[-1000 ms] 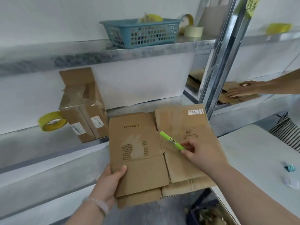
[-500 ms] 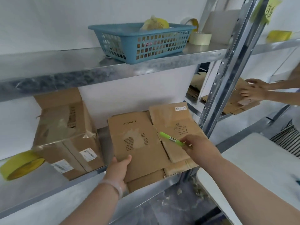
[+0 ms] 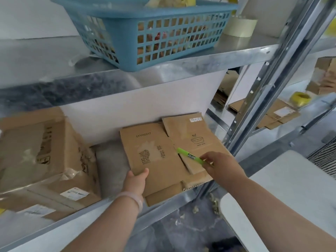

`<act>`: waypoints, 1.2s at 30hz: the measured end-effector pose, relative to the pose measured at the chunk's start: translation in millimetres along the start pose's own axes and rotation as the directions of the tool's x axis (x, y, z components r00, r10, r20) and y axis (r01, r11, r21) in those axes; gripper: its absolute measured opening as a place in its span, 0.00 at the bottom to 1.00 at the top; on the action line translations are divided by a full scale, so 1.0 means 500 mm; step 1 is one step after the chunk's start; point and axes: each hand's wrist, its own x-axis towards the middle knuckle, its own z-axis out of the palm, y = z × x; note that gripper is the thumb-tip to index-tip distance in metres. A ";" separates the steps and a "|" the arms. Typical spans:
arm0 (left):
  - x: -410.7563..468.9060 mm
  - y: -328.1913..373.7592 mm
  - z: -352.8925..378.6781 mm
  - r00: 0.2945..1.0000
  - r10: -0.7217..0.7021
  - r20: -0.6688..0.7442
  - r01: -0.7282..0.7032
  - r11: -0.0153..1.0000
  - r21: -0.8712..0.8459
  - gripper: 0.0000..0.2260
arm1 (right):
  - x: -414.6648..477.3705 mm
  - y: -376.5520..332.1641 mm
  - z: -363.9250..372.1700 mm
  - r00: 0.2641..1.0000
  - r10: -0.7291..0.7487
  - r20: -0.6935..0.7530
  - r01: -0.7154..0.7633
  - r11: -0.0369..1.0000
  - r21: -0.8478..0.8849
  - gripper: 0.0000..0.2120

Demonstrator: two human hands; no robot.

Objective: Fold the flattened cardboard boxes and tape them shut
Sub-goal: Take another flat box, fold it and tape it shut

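While I watch through the head camera, the left hand (image 3: 136, 180) has its grip clamped on the near left corner of a flat box (image 3: 154, 157) printed LYYH0217. The thumb lies on top, and the fingers are tucked under the board where I cannot see them. That brown, matte cardboard lies on a dull galvanised shelf (image 3: 111, 166), on top of more flattened board whose edges poke out at the front. Just beside it, to the right, a second flat box (image 3: 198, 131) carries a small white label and a line drawing of a tub.

The right hand (image 3: 220, 166) has its grip closed round a slim, bright green pen (image 3: 189, 157). The pen's far end points over the seam between the two boards. Its near end is buried in the fist.

To the left stands a made-up box (image 3: 45, 160) with glossy clear tape over its seams, blurred and cut off by the frame edge. On the upper shelf (image 3: 54, 70) sits a blue plastic lattice basket (image 3: 145, 33). What it holds is probably tape or wrappers, but I cannot make it out. A pale tape roll (image 3: 240, 26) stands beside it. A smooth white table (image 3: 291, 197) fills the lower right.
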 end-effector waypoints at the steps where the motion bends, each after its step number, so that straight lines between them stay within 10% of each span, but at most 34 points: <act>1: 0.001 -0.002 0.008 1.000 -0.012 -0.013 0.013 1.000 0.013 0.21 | 0.012 0.006 0.000 1.000 -0.003 0.005 0.003 1.000 0.010 0.09; 10: 0.014 0.028 0.085 0.994 0.080 -0.067 -0.056 0.951 0.304 0.29 | 0.097 0.035 -0.002 0.997 -0.069 0.035 0.069 0.998 -0.009 0.07; 16: -0.005 0.036 0.072 0.958 0.224 -0.180 -0.016 0.667 0.745 0.40 | 0.112 0.024 -0.013 0.976 -0.180 0.125 0.171 0.982 0.080 0.08; 18: -0.023 0.046 0.066 0.887 0.454 -0.087 -0.255 0.637 0.727 0.36 | 0.113 0.011 -0.022 0.955 -0.254 0.151 0.247 0.967 0.062 0.09; 21: -0.068 0.073 0.068 0.624 0.731 0.275 -0.652 0.294 0.699 0.29 | 0.113 -0.020 -0.033 0.912 -0.375 0.169 0.377 0.926 0.017 0.11; 25: -0.110 0.094 0.064 0.583 0.705 0.403 -0.644 0.099 0.758 0.12 | 0.110 -0.070 -0.045 0.798 -0.583 0.150 0.601 0.786 -0.143 0.13; 29: -0.127 0.072 0.034 0.728 0.664 0.173 -0.566 0.440 0.697 0.05 | 0.107 -0.099 -0.043 0.714 -0.698 -0.042 0.681 0.708 -0.187 0.26; 31: -0.145 0.062 0.020 0.817 0.576 -0.006 -0.491 0.701 0.517 0.05 | 0.090 -0.112 -0.040 0.788 -0.583 -0.199 0.604 0.795 0.060 0.30; 33: -0.164 0.058 0.016 0.888 0.446 -0.115 -0.416 0.884 0.211 0.06 | 0.065 -0.135 -0.034 0.901 -0.421 -0.106 0.425 0.805 0.413 0.27; 36: -0.198 0.057 0.010 0.950 0.305 -0.074 -0.313 0.937 -0.157 0.11 | 0.025 -0.186 0.003 0.864 -0.465 0.195 0.239 0.719 0.653 0.15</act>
